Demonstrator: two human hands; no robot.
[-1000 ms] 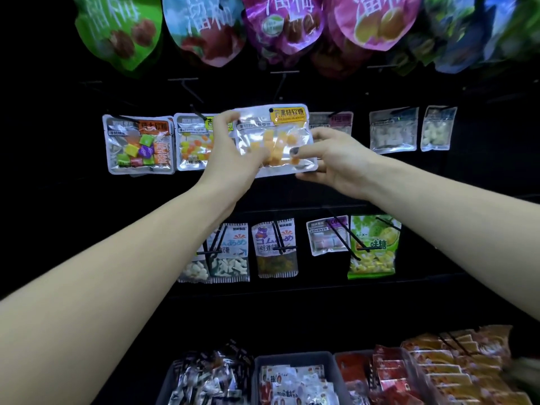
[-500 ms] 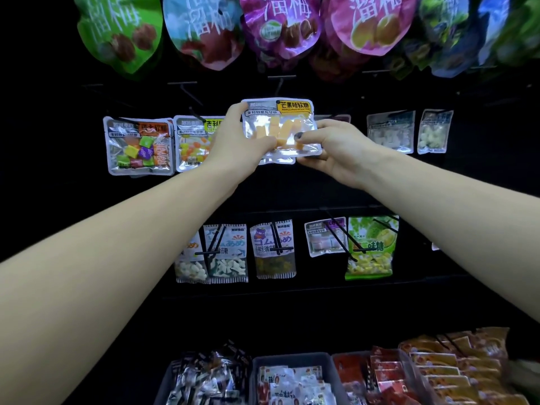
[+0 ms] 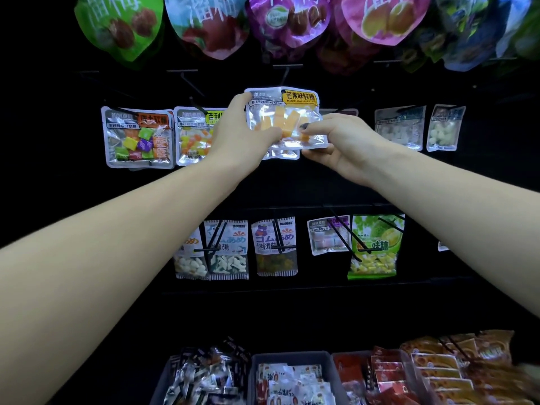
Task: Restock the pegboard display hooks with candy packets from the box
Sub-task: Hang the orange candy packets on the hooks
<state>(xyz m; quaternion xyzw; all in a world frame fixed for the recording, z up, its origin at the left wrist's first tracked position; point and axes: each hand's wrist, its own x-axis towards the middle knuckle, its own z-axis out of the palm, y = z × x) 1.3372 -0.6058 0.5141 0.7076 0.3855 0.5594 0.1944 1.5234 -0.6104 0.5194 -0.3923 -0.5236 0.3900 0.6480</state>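
Note:
A clear mango candy packet [image 3: 287, 112] with orange cubes and a yellow label is held up against the black pegboard, its top hole near a thin black hook [image 3: 284, 77]. My left hand [image 3: 242, 133] grips the packet's left edge. My right hand [image 3: 336, 138] pinches its lower right corner between thumb and fingers. Another packet's bottom edge [image 3: 282, 154] shows just behind it. Whether the hole is on the hook is unclear.
Packets hang left [image 3: 137, 137] and right [image 3: 399, 128] on the same row, with a lower row [image 3: 276, 247] and big pouches [image 3: 287, 21] above. Grey bins [image 3: 292, 356] of candy packets stand below, with orange packets [image 3: 455, 366] at the right.
Both hands have lifted the mango packet higher and a little to the right, toward the hook above the middle row.

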